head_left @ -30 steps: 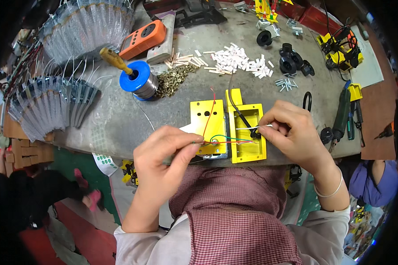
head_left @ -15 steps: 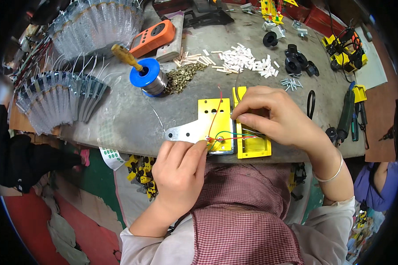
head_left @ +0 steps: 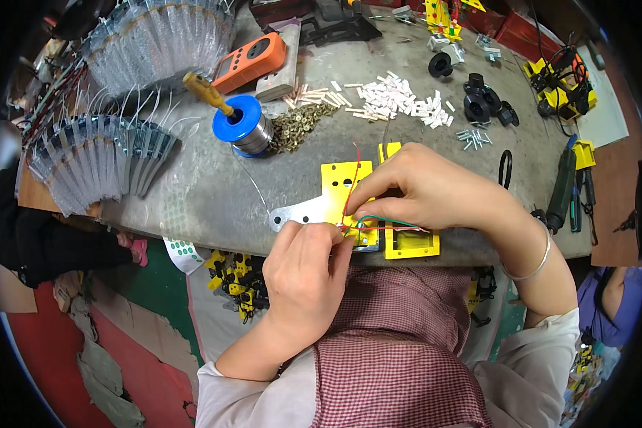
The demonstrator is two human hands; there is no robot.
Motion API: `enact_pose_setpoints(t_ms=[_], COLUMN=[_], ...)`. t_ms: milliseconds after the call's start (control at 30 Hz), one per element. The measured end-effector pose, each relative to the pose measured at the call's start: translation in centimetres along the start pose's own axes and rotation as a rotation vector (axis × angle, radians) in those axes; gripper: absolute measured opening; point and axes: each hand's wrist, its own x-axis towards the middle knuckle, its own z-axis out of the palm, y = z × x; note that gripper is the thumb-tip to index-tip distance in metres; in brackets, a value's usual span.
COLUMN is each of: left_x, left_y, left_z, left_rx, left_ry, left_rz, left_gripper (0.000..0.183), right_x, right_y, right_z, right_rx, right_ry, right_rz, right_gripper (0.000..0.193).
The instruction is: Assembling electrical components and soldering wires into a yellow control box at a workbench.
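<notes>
A yellow plate (head_left: 335,175) with holes, fixed beside a silver metal bracket (head_left: 290,215), lies near the table's front edge. Thin red wires (head_left: 356,158) and a green wire (head_left: 384,218) run over it toward a yellow frame-shaped housing (head_left: 414,251) on its right. With closed fingertips my left hand (head_left: 301,274) pinches the red wire where the wires meet at the plate's lower left. Just above, my right hand (head_left: 428,187) brings index finger and thumb together at the upright red wire; its fingers partly hide the plate, and their exact hold is hard to see.
A blue solder spool (head_left: 237,120) with a wooden-handled tool stands at the left, near brass-coloured parts (head_left: 296,127) and white tubular pieces (head_left: 399,96). Farther off are an orange meter (head_left: 253,60), black round parts (head_left: 478,103), screws (head_left: 473,138) and wrapped strips (head_left: 85,164).
My right hand has moved left and down from the housing to the wires over the yellow plate. My left hand has shifted slightly right, still at the wire joint.
</notes>
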Motion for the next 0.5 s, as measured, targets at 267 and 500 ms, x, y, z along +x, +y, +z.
enact_pose_setpoints(t_ms=[267, 500], left_x=[0.5, 4.1], left_y=[0.4, 0.4], left_z=[-0.7, 1.0], left_rx=[-0.008, -0.349], left_ry=[0.009, 0.214], left_rz=[0.002, 0.16], left_gripper=[0.026, 0.02], right_x=[-0.6, -3.3], right_y=[-1.1, -2.1], right_z=[-0.7, -1.2], right_rx=[-0.033, 0.095], right_ry=[-0.013, 0.251], right_rz=[0.054, 0.344], right_gripper=[0.015, 0.009])
